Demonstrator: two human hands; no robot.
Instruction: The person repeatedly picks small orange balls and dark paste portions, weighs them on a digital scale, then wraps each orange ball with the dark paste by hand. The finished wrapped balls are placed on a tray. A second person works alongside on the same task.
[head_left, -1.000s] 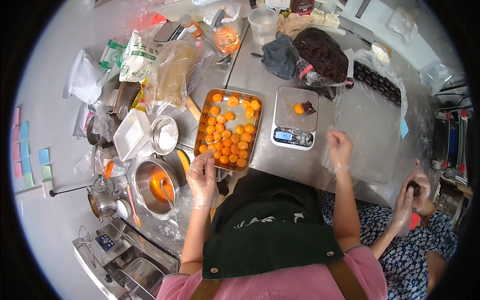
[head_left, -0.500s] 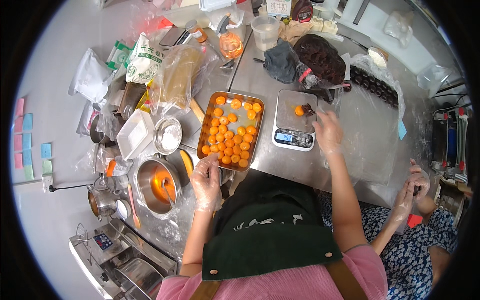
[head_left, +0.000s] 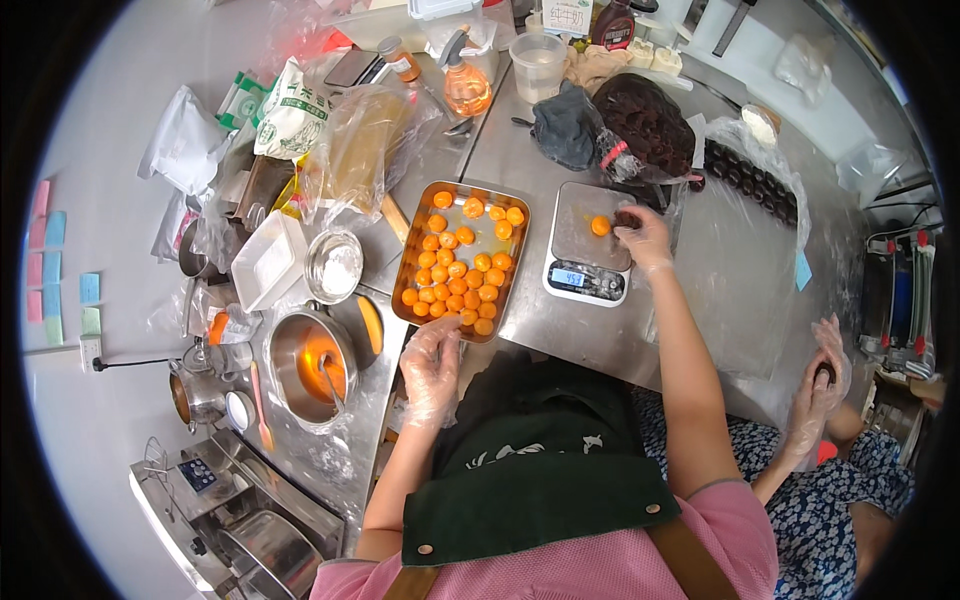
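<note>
My right hand (head_left: 645, 240), in a clear plastic glove, closes its fingertips on a lump of dark bean paste (head_left: 627, 218) at the right of the scale's plate. An orange egg yolk (head_left: 601, 225) sits on the plate just left of it. The white kitchen scale (head_left: 586, 284) has a lit display. My left hand (head_left: 430, 362), also gloved, is at the near edge of a metal tray (head_left: 409, 250) with its fingers curled together; whatever they may hold is hidden. Several round egg yolks (head_left: 457, 286) lie in the tray.
A steel pot (head_left: 311, 365) with orange liquid and a spoon stands left, near a bowl of white powder (head_left: 334, 267). Beyond the scale is a bagged mass of dark paste (head_left: 643, 122), with rows of dark balls (head_left: 750, 180) to its right. A co-worker's gloved hands (head_left: 820, 380) hold a dark ball.
My right hand has moved slightly left and closed on the dark paste on the scale. My left hand has shifted right along the tray's near edge. The co-worker's hands have opened somewhat around the ball.
</note>
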